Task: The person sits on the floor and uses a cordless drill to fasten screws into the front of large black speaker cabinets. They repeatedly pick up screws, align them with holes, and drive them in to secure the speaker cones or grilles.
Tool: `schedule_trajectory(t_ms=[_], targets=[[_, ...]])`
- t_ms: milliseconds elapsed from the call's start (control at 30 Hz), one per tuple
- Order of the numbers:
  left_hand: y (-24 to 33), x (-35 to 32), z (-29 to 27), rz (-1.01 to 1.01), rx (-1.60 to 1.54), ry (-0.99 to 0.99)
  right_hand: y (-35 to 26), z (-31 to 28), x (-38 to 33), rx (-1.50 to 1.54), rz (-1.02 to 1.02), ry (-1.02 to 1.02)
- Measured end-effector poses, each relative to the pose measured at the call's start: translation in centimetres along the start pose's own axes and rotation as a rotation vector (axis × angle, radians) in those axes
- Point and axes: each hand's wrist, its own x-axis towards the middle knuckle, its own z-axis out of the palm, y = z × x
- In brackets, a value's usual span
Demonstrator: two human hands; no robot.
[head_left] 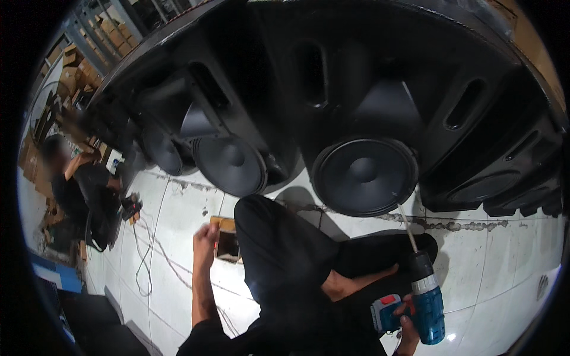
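My right hand is wrapped round the grip of a teal cordless drill at the lower right. Its long, thin bit points away from me, and the tip reaches the lower right rim of a round black speaker driver. That driver is set low in a black speaker cabinet. At the left of my knee, my left hand is closed with its fingers curled; what they hold, if anything, is hidden. Beside it on the floor stands a small open wooden box, its contents too dark to make out.
More black cabinets stand to both sides, one with another round driver. My bent legs fill the middle. At the left, a co-worker sits near a cable on the white tiled floor. Cardboard boxes are piled behind.
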Motion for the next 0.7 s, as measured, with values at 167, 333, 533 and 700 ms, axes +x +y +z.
schedule_trajectory(t_ms=[167,333,533,700], targets=[[13.5,-1.7,9.3,0.081,-0.417,-0.471,-0.3,1.5,1.0,0.136,-0.119,-0.262],[19.6,-3.8,14.4,0.244,-0.406,-0.87,-1.1,2.6,1.7,0.193,-0.314,-0.394],[21.7,-4.5,16.5,0.388,-0.278,-0.92,1.1,1.2,1.4,0.256,-0.324,-0.252],[21.5,-4.1,16.9,0.431,-0.24,-0.972,0.4,1.6,1.4,0.354,-0.283,-0.239]])
